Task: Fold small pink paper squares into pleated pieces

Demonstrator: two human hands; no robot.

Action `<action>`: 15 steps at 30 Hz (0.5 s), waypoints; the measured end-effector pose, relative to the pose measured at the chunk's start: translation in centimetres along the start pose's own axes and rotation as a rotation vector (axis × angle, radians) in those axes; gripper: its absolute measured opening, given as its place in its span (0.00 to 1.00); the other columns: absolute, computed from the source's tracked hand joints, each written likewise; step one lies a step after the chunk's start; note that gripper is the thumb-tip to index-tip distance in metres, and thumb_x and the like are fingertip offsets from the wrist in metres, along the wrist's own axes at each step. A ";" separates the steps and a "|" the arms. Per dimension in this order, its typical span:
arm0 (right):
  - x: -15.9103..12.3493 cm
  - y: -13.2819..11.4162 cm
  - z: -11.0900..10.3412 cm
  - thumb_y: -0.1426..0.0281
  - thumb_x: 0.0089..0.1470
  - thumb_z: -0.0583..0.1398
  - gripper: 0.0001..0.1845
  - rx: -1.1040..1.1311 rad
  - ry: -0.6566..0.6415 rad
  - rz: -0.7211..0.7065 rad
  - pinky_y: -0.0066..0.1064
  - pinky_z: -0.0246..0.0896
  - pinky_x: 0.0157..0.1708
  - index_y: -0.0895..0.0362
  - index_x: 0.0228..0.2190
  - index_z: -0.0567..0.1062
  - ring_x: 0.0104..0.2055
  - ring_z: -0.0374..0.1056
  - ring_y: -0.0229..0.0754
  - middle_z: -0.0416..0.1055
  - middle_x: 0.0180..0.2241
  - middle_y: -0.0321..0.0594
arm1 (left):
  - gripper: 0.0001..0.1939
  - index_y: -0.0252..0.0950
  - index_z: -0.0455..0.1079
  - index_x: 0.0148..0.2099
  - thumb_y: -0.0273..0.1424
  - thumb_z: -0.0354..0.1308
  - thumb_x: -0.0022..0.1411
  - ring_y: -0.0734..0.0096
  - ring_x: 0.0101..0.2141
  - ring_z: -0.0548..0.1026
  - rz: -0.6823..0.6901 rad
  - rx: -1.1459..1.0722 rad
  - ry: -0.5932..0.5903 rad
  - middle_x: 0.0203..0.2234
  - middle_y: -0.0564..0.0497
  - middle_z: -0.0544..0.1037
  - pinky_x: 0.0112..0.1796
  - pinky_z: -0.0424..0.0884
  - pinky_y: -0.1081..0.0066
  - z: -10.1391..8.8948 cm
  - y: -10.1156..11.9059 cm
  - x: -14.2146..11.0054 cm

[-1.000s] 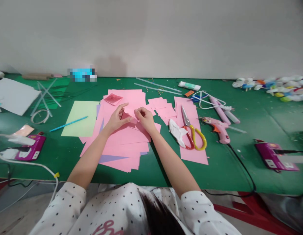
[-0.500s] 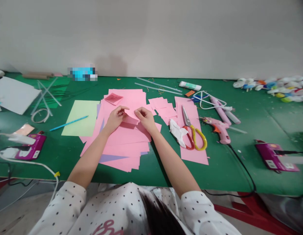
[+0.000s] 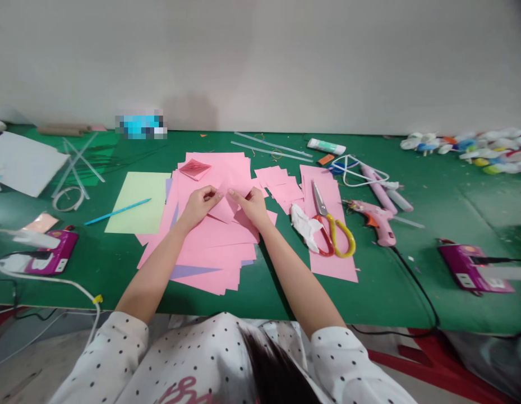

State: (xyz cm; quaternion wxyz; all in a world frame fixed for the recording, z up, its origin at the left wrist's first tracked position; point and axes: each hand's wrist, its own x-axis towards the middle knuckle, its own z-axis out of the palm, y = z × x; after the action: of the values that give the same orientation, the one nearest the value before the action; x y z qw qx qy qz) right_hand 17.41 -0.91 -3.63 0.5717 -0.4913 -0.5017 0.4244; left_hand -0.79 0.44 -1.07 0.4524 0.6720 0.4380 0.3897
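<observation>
Head view shows the left hand (image 3: 201, 205) and the right hand (image 3: 252, 206) each pinching, thumb to fingers, a bent pink paper (image 3: 226, 210) between them, over the stack of pink sheets (image 3: 213, 256). Pleated paper (image 3: 195, 169) lies beyond the left hand; scissors (image 3: 326, 220) lie rightward.

Pale grey wall (image 3: 285, 62) behind green tabletop (image 3: 428, 224); red furniture (image 3: 437, 359) below right.
</observation>
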 end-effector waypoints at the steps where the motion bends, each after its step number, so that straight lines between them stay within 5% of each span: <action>1: 0.0 0.1 0.0 0.51 0.44 0.69 0.23 -0.015 0.001 0.010 0.37 0.69 0.41 0.57 0.34 0.78 0.38 0.74 0.45 0.79 0.34 0.43 | 0.17 0.35 0.72 0.33 0.45 0.63 0.60 0.73 0.28 0.67 -0.001 -0.011 -0.005 0.25 0.54 0.71 0.32 0.62 0.71 0.0 0.0 0.0; 11: 0.2 0.2 -0.2 0.51 0.46 0.68 0.22 -0.040 0.049 0.039 0.32 0.67 0.33 0.57 0.31 0.77 0.32 0.71 0.41 0.77 0.31 0.41 | 0.14 0.35 0.74 0.34 0.42 0.63 0.60 0.72 0.31 0.68 -0.004 -0.131 0.000 0.28 0.53 0.73 0.35 0.64 0.71 0.0 0.3 0.0; 15: 0.3 0.8 -0.1 0.51 0.50 0.66 0.26 -0.036 0.043 0.008 0.28 0.62 0.24 0.55 0.44 0.74 0.25 0.64 0.36 0.71 0.29 0.36 | 0.13 0.35 0.73 0.33 0.41 0.65 0.59 0.72 0.31 0.68 -0.011 -0.173 0.049 0.28 0.53 0.72 0.35 0.64 0.71 0.0 0.3 0.1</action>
State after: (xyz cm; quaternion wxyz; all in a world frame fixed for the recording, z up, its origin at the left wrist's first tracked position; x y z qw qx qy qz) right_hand 17.55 -0.52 -4.35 0.5715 -0.5127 -0.4949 0.4070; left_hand -0.64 0.43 -0.75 0.4998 0.6184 0.4173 0.4401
